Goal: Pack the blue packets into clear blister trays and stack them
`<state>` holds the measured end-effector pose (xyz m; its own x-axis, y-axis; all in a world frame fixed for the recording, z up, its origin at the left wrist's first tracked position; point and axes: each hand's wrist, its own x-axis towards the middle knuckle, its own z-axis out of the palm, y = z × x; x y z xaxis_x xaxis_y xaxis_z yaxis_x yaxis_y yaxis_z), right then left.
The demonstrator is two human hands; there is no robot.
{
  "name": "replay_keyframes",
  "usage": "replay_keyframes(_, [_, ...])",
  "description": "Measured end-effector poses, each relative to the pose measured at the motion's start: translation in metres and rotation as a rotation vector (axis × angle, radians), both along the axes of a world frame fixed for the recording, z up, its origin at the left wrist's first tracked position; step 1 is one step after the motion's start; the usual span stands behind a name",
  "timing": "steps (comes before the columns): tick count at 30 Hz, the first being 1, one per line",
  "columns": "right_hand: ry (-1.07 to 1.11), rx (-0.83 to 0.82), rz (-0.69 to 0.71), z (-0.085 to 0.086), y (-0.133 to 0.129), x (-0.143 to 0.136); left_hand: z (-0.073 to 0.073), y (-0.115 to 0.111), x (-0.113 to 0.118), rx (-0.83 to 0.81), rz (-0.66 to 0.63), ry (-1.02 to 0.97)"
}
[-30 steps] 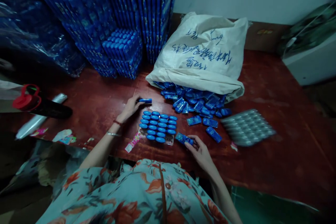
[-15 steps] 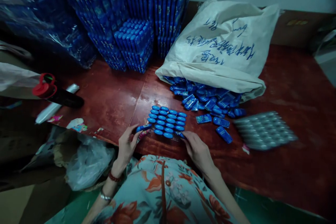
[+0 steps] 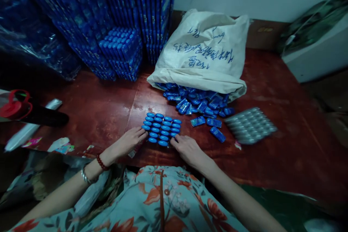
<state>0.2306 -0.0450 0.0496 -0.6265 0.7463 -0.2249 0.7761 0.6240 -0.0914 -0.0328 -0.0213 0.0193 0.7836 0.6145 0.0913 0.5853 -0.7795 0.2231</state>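
The blue block [image 3: 164, 128] of glossy-topped packs is being laid out on the table [image 3: 106, 98], just below the centre of the frame; four columns are being shown, with about twenty tops being left visible: six in each inner column and at least four in each outer one (the lower outer corners are being covered by fingers, so the full number cannot be told). The layout is seemingly being brought close to completion, only those two corners being in doubt; at the lower-left one the left hand [image 3: 134, 137] is being held, fingertips drawn together, and at the lower-right one the right hand [image 3: 187, 147] is being held, fingers curled inward; whether a pack is being gripped by either cannot be told. Much is being left unarranged: right of centre, three loose packs [image 3: 214, 122] are being left apart; above them, one heap [image 3: 202, 106], too overlapped for counting, is being left at the mouth of one white sack [image 3: 201, 50]. At the right, one stack of grey trays [image 3: 250, 126] is being left untouched, its layers uncountable; at the upper left, one short stack [image 3: 121, 52] of apparently finished blocks is being overtopped by taller stacks [image 3: 152, 14].
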Motion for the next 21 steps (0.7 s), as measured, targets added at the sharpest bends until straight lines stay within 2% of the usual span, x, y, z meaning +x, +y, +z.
replay_keyframes(3, [-0.031,-0.016,-0.033,0.0,-0.003,-0.01,-0.005,0.001,0.0,0.099,-0.017,0.015])
replay_keyframes(7, [-0.005,0.036,-0.142,-0.012,-0.013,-0.02,-0.014,-0.003,-0.005,0.252,0.089,0.04])
replay_keyframes(9, [0.092,0.12,-0.207,-0.022,-0.021,-0.017,-0.008,-0.001,-0.007,0.282,0.098,0.029])
replay_keyframes(12, [0.324,0.272,-0.331,-0.036,-0.034,0.002,0.013,0.002,0.003,0.25,0.107,-0.08])
replay_keyframes(14, [0.444,0.367,-0.482,-0.045,-0.039,0.025,0.027,0.002,0.028,0.201,0.174,-0.26])
replay_keyframes(17, [0.396,0.477,-0.805,-0.051,-0.039,0.07,0.035,-0.002,0.094,0.062,0.251,-0.539])
replay_keyframes(19, [0.227,0.475,-0.944,-0.051,-0.033,0.1,0.029,-0.003,0.15,-0.068,0.184,-0.454])
replay_keyframes(21, [0.063,0.401,-0.96,-0.048,-0.023,0.121,0.019,0.001,0.205,-0.109,0.193,-0.207])
